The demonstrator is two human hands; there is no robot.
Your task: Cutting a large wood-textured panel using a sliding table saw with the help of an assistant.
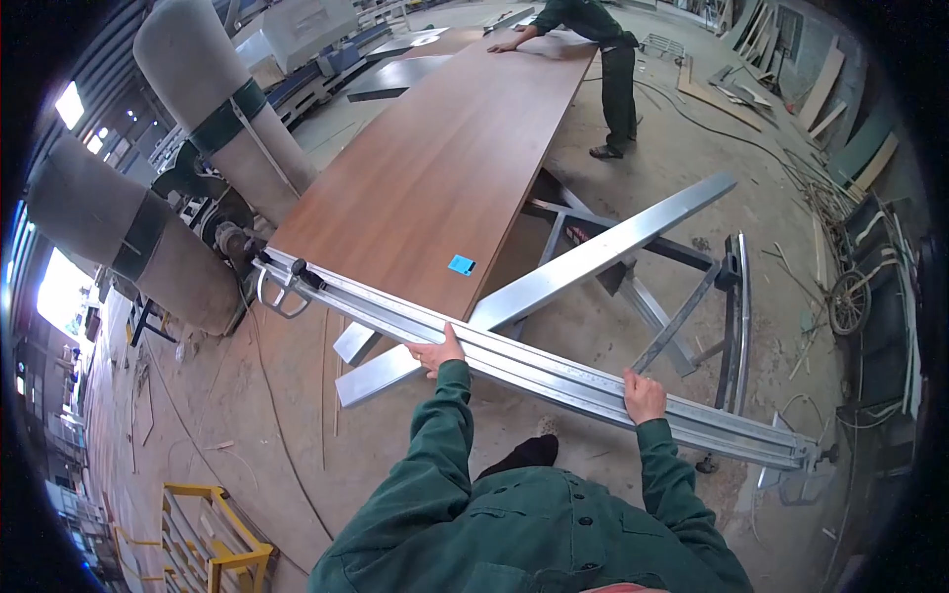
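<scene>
Across the near end of a long brown wood-look panel [425, 178] lies a long grooved aluminium rail [544, 371]. The rail has a loop handle [282, 296] and black knobs at its left end, with metal end fittings at its right. My left hand [438, 353] is closed on the rail near its middle, the thumb over its upper edge. Further right, my right hand [646, 397] is closed round the rail too. A blue tag [461, 265] sits on the panel near its close right corner. Under the panel, a silver metal beam [603, 242] runs out diagonally.
At the panel's far end a co-worker [593, 40] leans over with a hand on it. Two dust-collector bags [188, 89] stand left. A yellow metal frame [213, 539] is at lower left, a dark steel frame [677, 331] at right. Cables [272, 415] cross the floor.
</scene>
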